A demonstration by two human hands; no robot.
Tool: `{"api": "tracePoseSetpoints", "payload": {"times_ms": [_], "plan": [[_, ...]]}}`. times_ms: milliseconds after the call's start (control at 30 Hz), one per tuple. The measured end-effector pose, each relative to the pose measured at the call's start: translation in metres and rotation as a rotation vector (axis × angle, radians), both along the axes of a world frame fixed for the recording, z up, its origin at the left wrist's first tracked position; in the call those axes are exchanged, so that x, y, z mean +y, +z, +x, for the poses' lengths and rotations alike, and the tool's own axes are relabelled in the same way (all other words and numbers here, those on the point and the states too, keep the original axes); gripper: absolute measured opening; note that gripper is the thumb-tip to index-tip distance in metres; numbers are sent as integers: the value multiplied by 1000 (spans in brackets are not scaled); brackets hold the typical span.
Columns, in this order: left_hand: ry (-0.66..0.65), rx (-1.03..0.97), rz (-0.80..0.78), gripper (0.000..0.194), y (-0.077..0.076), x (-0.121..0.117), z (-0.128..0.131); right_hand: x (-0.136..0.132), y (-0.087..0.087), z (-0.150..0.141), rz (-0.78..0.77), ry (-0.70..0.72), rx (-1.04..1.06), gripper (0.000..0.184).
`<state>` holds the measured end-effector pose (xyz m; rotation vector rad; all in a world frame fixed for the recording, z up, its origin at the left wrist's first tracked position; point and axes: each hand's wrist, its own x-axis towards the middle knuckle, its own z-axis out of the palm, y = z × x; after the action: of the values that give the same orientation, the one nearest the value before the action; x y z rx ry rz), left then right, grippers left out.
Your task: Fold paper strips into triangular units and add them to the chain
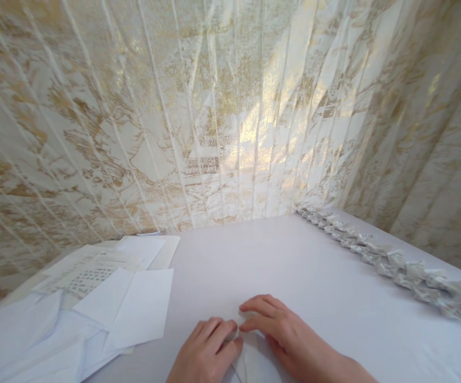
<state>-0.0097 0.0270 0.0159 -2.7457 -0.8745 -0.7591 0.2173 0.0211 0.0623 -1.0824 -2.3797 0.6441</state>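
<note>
A pale piece of paper (251, 360) lies on the white table at the near edge of the view, between my two hands. My left hand (208, 348) is closed, its thumb and bent fingers pinching the left edge of this paper. From the right, my right hand (288, 334) reaches over the paper, fingers stretched out and slightly curved with a gap between them. Its fingertips come close to my left fingertips, at the paper's upper end. The thumb of my right hand is partly hidden beneath the palm. Shadow and my hands cover part of the paper.
Loose white sheets (140, 308) lie heaped on the left, with a printed sheet (90, 274) among them. Along the right edge of the table (214, 266) run rows of crumpled or folded grey-white paper pieces (393, 266). A gold-patterned curtain (198, 117) hangs behind.
</note>
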Motion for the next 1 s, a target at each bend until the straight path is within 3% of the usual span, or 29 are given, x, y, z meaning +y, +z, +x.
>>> {"api": "tracePoseSetpoints", "payload": {"times_ms": [133,267,400,467,700,867,1000], "plan": [[3,-6,20,30,10,11,10,6,3,3,-46,10,-26,56],[46,35,-2,21,7,4,12,4,4,2,-37,-35,-120,41],[52,154,138,40,-3,-13,3,-3,3,1,-69,-71,-158,36],[70,159,168,44,-4,-17,-1,-4,3,1,-100,-100,-140,38],[70,71,108,29,-1,-9,-3,-4,8,5,-226,-161,-29,50],[76,51,73,48,-6,-11,-6,-4,8,7,-337,-196,150,59],[111,2,-98,57,-2,-15,-5,-5,5,6,-440,-142,332,62]]}}
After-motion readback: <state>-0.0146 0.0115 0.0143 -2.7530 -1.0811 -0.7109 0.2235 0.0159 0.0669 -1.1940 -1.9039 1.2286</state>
